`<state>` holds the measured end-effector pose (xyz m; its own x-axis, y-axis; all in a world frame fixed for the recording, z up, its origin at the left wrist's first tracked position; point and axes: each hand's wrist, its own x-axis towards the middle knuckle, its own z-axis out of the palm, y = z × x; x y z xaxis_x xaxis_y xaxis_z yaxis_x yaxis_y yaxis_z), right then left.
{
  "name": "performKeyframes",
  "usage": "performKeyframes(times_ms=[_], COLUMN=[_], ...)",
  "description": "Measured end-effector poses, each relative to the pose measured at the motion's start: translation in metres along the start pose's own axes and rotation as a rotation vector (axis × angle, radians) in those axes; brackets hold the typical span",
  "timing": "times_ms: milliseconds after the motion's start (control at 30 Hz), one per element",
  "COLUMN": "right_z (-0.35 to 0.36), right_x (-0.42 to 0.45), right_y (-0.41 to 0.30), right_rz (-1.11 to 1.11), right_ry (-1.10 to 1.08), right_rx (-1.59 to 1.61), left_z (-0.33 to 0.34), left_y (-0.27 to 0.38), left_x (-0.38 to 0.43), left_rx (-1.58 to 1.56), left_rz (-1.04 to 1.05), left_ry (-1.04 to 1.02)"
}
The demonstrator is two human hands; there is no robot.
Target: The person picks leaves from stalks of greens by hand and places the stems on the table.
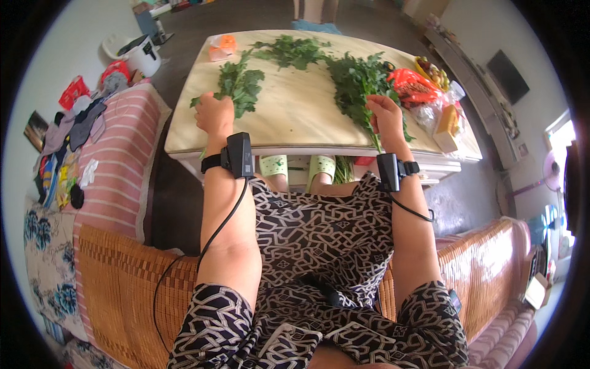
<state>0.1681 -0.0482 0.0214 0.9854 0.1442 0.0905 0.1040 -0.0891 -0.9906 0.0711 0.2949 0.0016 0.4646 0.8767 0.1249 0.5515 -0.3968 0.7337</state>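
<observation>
My left hand [215, 112] is closed around the lower part of a bunch of leafy greens [239, 85] at the left of the low table [295, 122]. On the right, a larger pile of leafy greens [357, 80] lies with its stems towards me. My right hand [386, 115] is at that pile's near right side, fingers curled by the stems; whether it grips one cannot be told. A third heap of greens [295, 50] lies at the table's far middle. A black device is strapped to each wrist.
An orange tissue pack [222, 47] stands at the far left corner. Along the table's right side are a red plastic bag [414, 86], clear plastic, fruit [432, 74] and a yellow-white box [448, 127]. Cut stems [343, 170] lie below the table's near edge, beside my feet in green clogs [321, 168].
</observation>
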Motion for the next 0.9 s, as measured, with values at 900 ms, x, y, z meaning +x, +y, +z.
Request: performKeyframes(times_ms=[900], right_z=[-0.041], right_x=[0.008], right_y=[0.039], right_rz=[0.099], right_ry=[-0.105], right_rx=[-0.81], left_z=[0.051], left_y=[0.076], left_x=[-0.063], left_rx=[-0.653], left_rz=[0.357], left_ry=[-0.49])
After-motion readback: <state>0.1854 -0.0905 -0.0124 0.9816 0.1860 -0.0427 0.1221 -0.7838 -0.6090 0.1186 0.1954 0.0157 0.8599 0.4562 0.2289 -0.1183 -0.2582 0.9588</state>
